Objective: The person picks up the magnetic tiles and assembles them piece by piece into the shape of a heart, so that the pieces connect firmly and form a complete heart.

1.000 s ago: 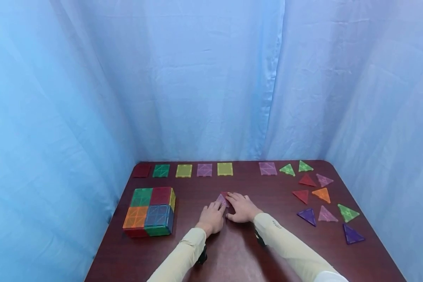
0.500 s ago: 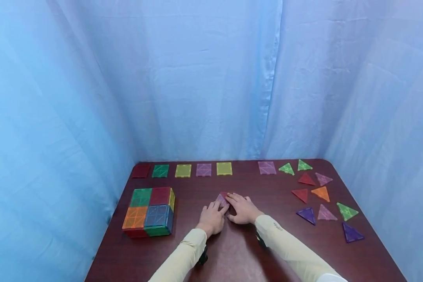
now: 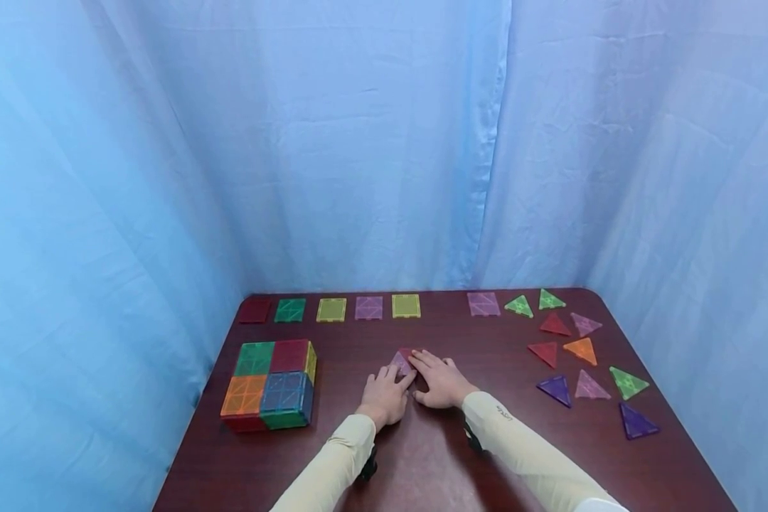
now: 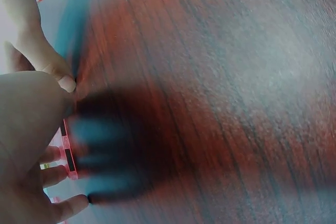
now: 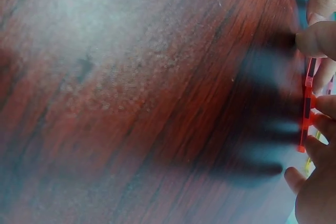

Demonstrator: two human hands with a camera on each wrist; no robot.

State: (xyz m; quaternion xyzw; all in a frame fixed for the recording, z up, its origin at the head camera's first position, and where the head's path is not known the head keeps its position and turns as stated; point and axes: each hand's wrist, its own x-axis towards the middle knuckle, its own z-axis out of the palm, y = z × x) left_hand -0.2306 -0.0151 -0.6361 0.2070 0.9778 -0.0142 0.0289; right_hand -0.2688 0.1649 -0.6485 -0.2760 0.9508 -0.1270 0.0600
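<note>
Two translucent triangular magnetic tiles lie flat on the table at the middle, edge to edge: a light purple one (image 3: 401,360) and a red one (image 3: 407,351). My left hand (image 3: 385,396) rests its fingertips on the purple triangle, fingers reaching forward. From the other side my right hand (image 3: 444,382) touches the red triangle with extended fingers, covering much of it. Both thumbs stay near the tiles' front side. A low view along the tabletop in the right wrist camera catches the red tile's edge (image 5: 304,124) beside the fingers.
A block of joined square tiles (image 3: 270,384) stands on the left. Square tiles, including a yellow one (image 3: 406,306), line the table's back edge. Several loose triangles, such as an orange one (image 3: 582,350) and a dark purple one (image 3: 637,421), lie at right. Blue curtains surround the table.
The right thumb has shifted slightly away from the left hand's fingers. Otherwise both hands stay on the two triangles; the whole view has drifted very slightly.
</note>
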